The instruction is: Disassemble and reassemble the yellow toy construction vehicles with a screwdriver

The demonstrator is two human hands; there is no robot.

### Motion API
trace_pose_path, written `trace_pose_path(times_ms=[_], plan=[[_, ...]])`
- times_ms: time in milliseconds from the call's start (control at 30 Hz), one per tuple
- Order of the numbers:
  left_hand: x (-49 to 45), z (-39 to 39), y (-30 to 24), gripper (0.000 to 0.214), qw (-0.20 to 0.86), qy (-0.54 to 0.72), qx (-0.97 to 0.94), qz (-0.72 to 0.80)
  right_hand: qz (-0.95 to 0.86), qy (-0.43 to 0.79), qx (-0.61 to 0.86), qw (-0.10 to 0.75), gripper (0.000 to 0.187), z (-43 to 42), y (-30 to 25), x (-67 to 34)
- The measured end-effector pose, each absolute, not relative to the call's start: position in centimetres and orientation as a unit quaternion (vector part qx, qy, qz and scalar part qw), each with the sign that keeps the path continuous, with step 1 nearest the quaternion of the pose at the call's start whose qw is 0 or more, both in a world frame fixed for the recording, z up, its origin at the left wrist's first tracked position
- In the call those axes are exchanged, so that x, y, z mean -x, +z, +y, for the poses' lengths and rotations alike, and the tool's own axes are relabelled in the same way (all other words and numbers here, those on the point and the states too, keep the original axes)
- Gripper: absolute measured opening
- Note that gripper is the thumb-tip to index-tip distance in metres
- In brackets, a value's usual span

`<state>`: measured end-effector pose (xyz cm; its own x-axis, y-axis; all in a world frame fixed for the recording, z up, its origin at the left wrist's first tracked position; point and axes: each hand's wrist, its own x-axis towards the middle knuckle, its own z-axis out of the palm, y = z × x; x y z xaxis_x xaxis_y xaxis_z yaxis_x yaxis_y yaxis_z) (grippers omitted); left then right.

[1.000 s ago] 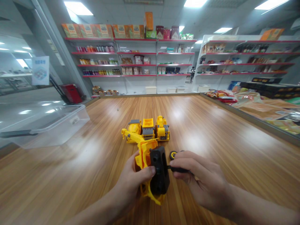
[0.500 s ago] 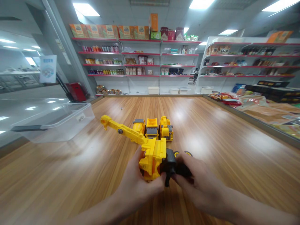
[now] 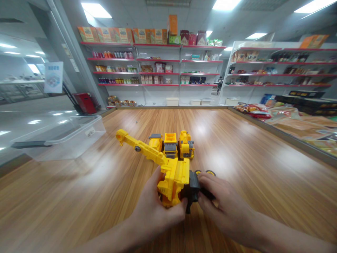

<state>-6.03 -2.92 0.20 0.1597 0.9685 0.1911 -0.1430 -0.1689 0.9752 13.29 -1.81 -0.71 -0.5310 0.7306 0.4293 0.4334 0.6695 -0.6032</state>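
My left hand (image 3: 160,207) is closed around the yellow body of a toy crane (image 3: 172,179), its thumb across the near side. The crane's long jointed boom (image 3: 142,147) points up and to the left. My right hand (image 3: 223,203) pinches a black piece (image 3: 194,184) against the body's right side; whether the two are joined is hidden by my fingers. Just beyond the right hand show yellow-hubbed black wheels (image 3: 210,173), partly covered. Behind the crane three yellow-and-grey toy vehicles stand in a row: a mixer-like truck (image 3: 156,142), a dump truck (image 3: 170,146) and another vehicle (image 3: 186,144).
The wooden table (image 3: 92,196) spreads around my hands. A clear plastic bin (image 3: 71,140) with a grey handle stands at its left edge. Packaged goods (image 3: 284,114) lie beyond the right edge. Stocked shelves (image 3: 158,73) line the back. A tiny object (image 3: 136,122) lies far left.
The toy crane and the black piece have shifted slightly right and down, with both hands still on them. The row of vehicles stays put.
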Motion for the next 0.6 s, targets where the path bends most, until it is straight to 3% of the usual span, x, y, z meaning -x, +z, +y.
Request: trace_pose_path(times_ms=[600], plan=[[6.09,-3.08,-0.14,0.047,0.515,0.514,-0.578,0.37,-0.86,0.186,0.319,0.353,0.014,-1.47,-0.53,-13.4]])
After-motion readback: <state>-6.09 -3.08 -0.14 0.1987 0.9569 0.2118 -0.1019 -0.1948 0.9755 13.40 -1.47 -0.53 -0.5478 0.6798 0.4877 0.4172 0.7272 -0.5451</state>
